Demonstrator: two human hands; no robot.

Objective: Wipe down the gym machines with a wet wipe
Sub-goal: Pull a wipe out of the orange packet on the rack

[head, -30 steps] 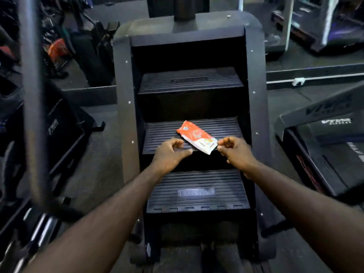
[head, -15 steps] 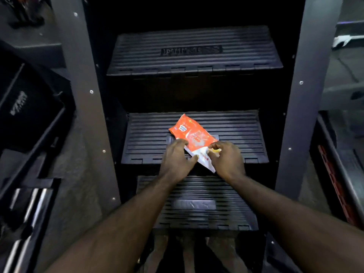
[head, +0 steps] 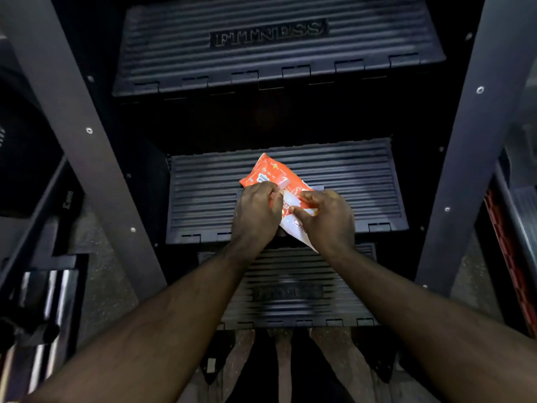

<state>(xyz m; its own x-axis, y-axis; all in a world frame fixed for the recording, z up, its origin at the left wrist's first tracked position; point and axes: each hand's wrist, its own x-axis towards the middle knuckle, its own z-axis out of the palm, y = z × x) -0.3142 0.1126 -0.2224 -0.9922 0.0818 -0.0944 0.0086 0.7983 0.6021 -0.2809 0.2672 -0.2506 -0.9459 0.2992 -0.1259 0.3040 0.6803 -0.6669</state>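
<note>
The job is at its opening step: no wipe is out yet, and both hands are working at the packet of wipes (head: 268,174), which sits just above the front half of the middle step (head: 348,181) of the stair machine (head: 462,158). The left hand (head: 255,213) has its fingers curled and pinches the packet near the pale flap on its orange face. The right hand (head: 328,222) pinches the white lower end between thumb and bent fingers, over the front edge of the middle step. The next move probably calls for peeling the flap back and drawing out one sheet while the other hand steadies the packet. The top step (head: 261,50), behind the middle step, bears the raised word "FITNESS". The bottom step (head: 290,269), in front of it, seems to carry the same word, blurred. The packet's print is too small to read.
</note>
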